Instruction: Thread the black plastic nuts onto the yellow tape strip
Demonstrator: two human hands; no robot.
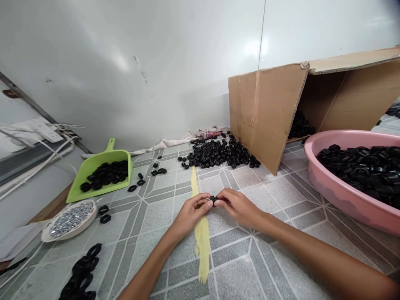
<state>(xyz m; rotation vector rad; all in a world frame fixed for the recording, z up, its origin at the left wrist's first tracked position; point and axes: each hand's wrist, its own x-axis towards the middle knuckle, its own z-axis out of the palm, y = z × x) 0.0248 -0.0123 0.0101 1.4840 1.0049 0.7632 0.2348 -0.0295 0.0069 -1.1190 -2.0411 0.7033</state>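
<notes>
Between the fingertips of both hands is a small black nut-like plastic part (213, 199), held over the strip of yellow tape on the floor. My left hand (195, 208) pinches it from the left. From the other side, my right hand (233, 204) grips it with thumb and fingers closed. Much of the part is hidden by the fingers. Beyond the hands lies a heap of similar black parts (218, 152). A white dish (46, 233) of small shiny metal pieces (71, 219) stands at the left.
A green dustpan (75, 183) with black parts sits at the left. More black rings (83, 268) lie at the lower left. On the right are a tilted cardboard box (268, 112) and a pink basin (337, 196) full of black parts. A power strip (46, 131) with cables is at far left.
</notes>
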